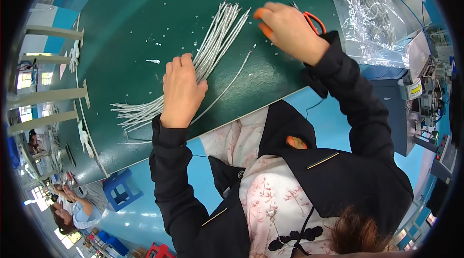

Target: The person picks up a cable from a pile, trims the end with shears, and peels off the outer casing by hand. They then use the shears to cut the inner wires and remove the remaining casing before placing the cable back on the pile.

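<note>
A bundle of thin silver-grey cables point(223, 35) lies slantwise on the green table. My left hand point(181, 88) rests palm down across its middle, fingers curled over the cables and thumb out to the right. Part of the bundle is hidden under that hand. To the right of the bundle's far end is my right hand point(292, 30), with orange covers on two fingertips. Those tips are apart, and I see nothing between them. One loose cable point(227, 88) curves along the near side of the bundle. Beyond my right wrist lies a tool with orange-red looped handles point(315, 21), partly hidden by the hand.
Clear plastic bags of cables point(365, 16) lie at the far right. Small white scraps point(153, 61) are scattered over the table point(135, 26). Beige rails point(43, 96) stand along the left edge. A blue stool point(121, 190) and another seated person point(77, 207) are at lower left.
</note>
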Demonstrator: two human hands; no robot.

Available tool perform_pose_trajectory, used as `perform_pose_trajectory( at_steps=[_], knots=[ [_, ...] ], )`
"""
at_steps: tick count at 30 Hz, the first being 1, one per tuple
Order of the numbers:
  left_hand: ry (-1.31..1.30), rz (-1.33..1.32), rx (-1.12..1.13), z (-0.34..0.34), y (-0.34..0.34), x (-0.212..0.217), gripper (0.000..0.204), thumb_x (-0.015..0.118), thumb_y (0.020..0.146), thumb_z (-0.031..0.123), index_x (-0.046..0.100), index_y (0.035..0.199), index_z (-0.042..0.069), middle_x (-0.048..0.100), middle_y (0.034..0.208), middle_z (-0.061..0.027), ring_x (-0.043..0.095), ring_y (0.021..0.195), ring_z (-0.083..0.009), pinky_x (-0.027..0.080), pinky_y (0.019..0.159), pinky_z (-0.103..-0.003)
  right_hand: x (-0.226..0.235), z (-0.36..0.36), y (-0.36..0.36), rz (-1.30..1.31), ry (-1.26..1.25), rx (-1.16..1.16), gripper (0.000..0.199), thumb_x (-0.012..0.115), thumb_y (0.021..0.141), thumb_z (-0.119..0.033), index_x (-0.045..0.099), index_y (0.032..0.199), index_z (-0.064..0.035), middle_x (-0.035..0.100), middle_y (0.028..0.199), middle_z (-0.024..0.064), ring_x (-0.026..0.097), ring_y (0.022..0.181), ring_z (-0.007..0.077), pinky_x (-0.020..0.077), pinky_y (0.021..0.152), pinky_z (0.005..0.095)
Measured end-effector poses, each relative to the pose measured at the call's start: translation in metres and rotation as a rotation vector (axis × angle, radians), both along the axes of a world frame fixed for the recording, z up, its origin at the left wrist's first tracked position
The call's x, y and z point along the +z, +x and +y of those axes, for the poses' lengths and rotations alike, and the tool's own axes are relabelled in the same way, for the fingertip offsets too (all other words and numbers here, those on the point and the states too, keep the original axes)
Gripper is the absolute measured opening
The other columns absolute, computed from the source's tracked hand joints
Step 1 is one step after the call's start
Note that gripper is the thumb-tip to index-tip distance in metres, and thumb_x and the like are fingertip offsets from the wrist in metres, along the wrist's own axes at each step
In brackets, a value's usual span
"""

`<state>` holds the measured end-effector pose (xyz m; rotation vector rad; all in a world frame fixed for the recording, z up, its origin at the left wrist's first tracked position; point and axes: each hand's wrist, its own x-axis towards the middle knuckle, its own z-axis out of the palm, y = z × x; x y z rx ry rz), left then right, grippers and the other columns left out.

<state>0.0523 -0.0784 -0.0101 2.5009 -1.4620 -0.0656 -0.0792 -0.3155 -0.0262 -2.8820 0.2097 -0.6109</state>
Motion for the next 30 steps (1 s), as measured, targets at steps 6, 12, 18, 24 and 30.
perform_pose_trajectory(
  at_steps=[6,12,18,24,30],
  knots=[
    [0.003,0.035,0.013,-0.007,0.003,-0.008,0.047,0.064,0.062,0.000,0.047,0.106,-0.006,0.054,0.100,-0.0219,0.051,0.093,-0.0381,0.044,0.081,-0.043,-0.005,-0.012,0.047,-0.090,-0.303,0.257,0.030,0.063,0.072,-0.004,0.058,0.101,-0.0056,0.056,0.102,0.0045,0.053,0.100,0.0217,0.0454,0.078,0.0329],
    [-0.028,0.093,0.036,-0.007,0.004,-0.007,0.045,0.063,0.063,-0.001,0.047,0.105,-0.006,0.055,0.097,-0.0232,0.053,0.091,-0.0396,0.044,0.081,-0.043,-0.012,-0.002,0.085,0.147,-0.503,0.443,0.027,0.065,0.072,-0.011,0.059,0.099,-0.0100,0.055,0.096,0.0002,0.052,0.099,0.0170,0.0418,0.077,0.0353],
    [-0.061,0.137,0.067,-0.004,0.004,-0.010,0.045,0.063,0.063,-0.001,0.047,0.105,-0.006,0.055,0.097,-0.0236,0.053,0.089,-0.0400,0.044,0.080,-0.044,0.008,0.007,0.099,0.410,-0.495,0.471,0.034,0.067,0.068,-0.011,0.057,0.100,-0.0093,0.053,0.097,0.0025,0.050,0.100,0.0180,0.0393,0.083,0.0368],
    [-0.023,0.106,0.072,-0.005,0.006,-0.012,0.042,0.062,0.063,-0.001,0.047,0.102,-0.005,0.055,0.095,-0.0235,0.054,0.089,-0.0400,0.045,0.078,-0.045,-0.001,-0.002,0.105,0.380,-0.374,0.449,0.033,0.069,0.064,-0.010,0.058,0.094,-0.0088,0.053,0.089,0.0051,0.054,0.087,0.0210,0.0394,0.079,0.0364],
    [-0.062,0.077,0.068,-0.007,0.011,-0.017,0.032,0.063,0.064,0.001,0.049,0.092,-0.006,0.054,0.091,-0.0246,0.055,0.081,-0.0416,0.046,0.072,-0.046,0.029,-0.005,0.110,0.260,-0.420,0.542,0.025,0.068,0.063,-0.015,0.057,0.084,-0.0082,0.053,0.082,0.0067,0.055,0.082,0.0231,0.0408,0.074,0.0358]
  ],
)
